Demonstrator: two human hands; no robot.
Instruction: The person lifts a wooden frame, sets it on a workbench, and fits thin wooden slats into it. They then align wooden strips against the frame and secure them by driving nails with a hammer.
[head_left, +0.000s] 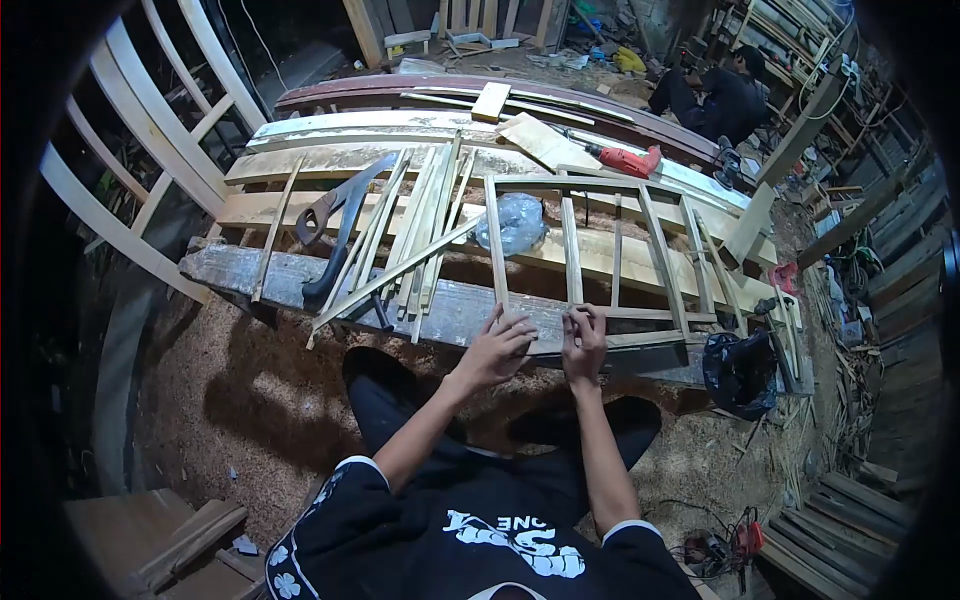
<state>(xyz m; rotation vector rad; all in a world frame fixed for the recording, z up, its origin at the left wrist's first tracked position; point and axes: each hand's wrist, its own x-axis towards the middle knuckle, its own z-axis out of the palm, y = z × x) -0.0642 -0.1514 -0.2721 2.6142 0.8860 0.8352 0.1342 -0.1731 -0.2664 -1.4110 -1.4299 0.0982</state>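
Head view: the right hand (584, 350) pinched a seemingly part-built wooden frame (497, 240), the left hand's (494, 352) grip unclear; unattached wooden strips (432, 225) lay left.

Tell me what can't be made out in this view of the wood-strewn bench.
All in the head view:
Anything small under the fingertips of the left hand or right hand: the fingers cover it.
Contents of the crumpled clear plastic bag: folds and glare.
Inside of the black plastic bag: dark folds.
What the dark-clothed person is doing: too small, dim.
Rest of the black white-printed shirt: bottom edge.
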